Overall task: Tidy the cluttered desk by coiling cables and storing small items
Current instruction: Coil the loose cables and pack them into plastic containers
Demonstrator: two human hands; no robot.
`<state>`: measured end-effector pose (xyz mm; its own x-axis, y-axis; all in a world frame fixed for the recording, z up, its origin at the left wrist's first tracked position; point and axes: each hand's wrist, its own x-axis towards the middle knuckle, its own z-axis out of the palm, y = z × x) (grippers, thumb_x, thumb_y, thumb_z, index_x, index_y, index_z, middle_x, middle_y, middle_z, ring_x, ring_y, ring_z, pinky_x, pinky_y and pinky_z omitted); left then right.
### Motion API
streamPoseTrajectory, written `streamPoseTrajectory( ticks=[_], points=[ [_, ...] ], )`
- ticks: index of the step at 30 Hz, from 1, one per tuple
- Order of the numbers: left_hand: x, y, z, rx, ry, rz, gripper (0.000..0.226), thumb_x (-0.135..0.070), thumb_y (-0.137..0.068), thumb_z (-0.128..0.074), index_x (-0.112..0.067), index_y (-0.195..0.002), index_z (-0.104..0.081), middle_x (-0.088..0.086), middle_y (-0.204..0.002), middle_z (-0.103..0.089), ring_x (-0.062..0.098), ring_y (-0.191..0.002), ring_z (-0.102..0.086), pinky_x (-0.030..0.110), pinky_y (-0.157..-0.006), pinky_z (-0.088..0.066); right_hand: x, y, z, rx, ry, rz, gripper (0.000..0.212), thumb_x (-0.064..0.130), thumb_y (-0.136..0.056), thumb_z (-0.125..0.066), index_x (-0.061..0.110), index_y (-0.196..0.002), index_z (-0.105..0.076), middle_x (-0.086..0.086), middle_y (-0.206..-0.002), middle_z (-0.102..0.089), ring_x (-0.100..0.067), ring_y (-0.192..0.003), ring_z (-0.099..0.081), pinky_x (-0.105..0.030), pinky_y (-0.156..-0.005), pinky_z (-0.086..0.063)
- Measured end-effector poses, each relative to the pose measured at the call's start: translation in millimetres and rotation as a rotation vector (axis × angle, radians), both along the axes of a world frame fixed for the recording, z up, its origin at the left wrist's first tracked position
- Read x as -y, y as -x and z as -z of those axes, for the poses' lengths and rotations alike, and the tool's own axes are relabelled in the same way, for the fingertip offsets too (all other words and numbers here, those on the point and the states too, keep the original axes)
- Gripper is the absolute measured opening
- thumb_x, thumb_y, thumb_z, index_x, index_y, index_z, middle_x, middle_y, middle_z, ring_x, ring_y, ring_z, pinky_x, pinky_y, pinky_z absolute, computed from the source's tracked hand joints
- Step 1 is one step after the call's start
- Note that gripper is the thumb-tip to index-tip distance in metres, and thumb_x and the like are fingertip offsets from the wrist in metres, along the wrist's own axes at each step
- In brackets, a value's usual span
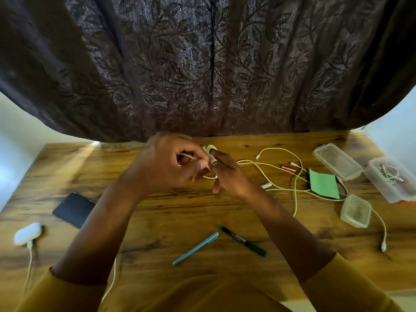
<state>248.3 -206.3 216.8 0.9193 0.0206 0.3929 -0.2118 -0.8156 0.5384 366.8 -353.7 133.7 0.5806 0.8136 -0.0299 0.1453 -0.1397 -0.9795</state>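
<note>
A white cable is held between both hands above the far middle of the desk, a few of its loops wound around the fingers of the right hand. The right thumb presses the cable's plug end against those fingers. The left hand is curled around a strand of the same cable, pinching it — its outline is blurred, so the exact finger positions are hard to read.

To the right, more white cables lie tangled and loose across the wood, passing under a green card. An orange battery lies among them. Past the card sit a clear lid, a clear box holding coiled wires, and a small clear tub resting over one cable.

Nearer the person lie a light blue pen and a green marker, close but apart. On the left are a black phone, partly hidden by the left forearm, and a white charger case with a cable plugged in that runs off the near edge.

The desk is wood-grained brown. Behind it hangs a dark curtain with a leaf pattern, pale wall showing at either side — the box's contents are too small to identify further.
</note>
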Motion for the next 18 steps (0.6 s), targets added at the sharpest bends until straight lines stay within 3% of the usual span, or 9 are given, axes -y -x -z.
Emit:
streamPoseTrajectory(
  ticks=[3, 8, 11, 14, 18],
  points=[
    [-6, 3, -14, 0.035, 0.075, 0.021, 0.014, -0.008, -0.091, -0.077, -0.018, -0.100, -0.080, -0.014, -0.087, -0.076, 0.006, -0.077, -0.072, 0.012, -0.068, -0.048, 3, 3, 0, -0.008, 0.056, -0.072, 0.055, 0.052, -0.099, -0.029, 0.013, -0.122, -0.062, -0.007, -0.083, -0.074, -0.034, -0.084, -0.072, -0.027, -0.042, -0.050],
    [-9, 6, -30, 0.042, 0.130, 0.071, 0.019, -0.013, -0.093, -0.069, -0.020, -0.108, -0.079, -0.013, -0.093, -0.075, 0.017, -0.088, -0.072, 0.025, -0.074, -0.055, 3, 8, -5, 0.013, 0.202, -0.175, 0.054, 0.050, -0.104, -0.024, 0.016, -0.113, -0.065, -0.005, -0.068, -0.067, -0.020, -0.066, -0.065, -0.029, -0.048, -0.049],
    [-3, 11, -34, 0.003, 0.105, 0.132, 0.018, -0.008, -0.093, -0.071, -0.018, -0.105, -0.079, -0.009, -0.084, -0.074, 0.010, -0.076, -0.070, 0.015, -0.065, -0.048, 0, 5, -7, 0.020, 0.242, -0.202, 0.051, 0.043, -0.108, -0.021, 0.016, -0.108, -0.065, -0.003, -0.063, -0.065, -0.015, -0.055, -0.059, -0.029, -0.049, -0.048],
    [2, 13, -34, -0.015, 0.106, 0.190, 0.020, 0.005, -0.092, -0.071, -0.011, -0.102, -0.079, -0.011, -0.078, -0.072, -0.001, -0.066, -0.065, 0.005, -0.063, -0.041, -1, 3, -7, 0.017, 0.271, -0.173, 0.057, 0.053, -0.099, -0.019, 0.023, -0.102, -0.067, 0.001, -0.058, -0.063, -0.011, -0.049, -0.051, -0.028, -0.047, -0.042],
    [-2, 5, -29, 0.028, 0.195, 0.183, 0.016, 0.000, -0.095, -0.068, -0.009, -0.102, -0.078, -0.008, -0.086, -0.074, 0.006, -0.076, -0.070, 0.013, -0.068, -0.048, -3, 6, -10, -0.070, 0.284, -0.201, 0.070, 0.055, -0.096, -0.016, 0.013, -0.115, -0.069, 0.000, -0.058, -0.058, -0.013, -0.047, -0.040, -0.029, -0.047, -0.032]
  ],
)
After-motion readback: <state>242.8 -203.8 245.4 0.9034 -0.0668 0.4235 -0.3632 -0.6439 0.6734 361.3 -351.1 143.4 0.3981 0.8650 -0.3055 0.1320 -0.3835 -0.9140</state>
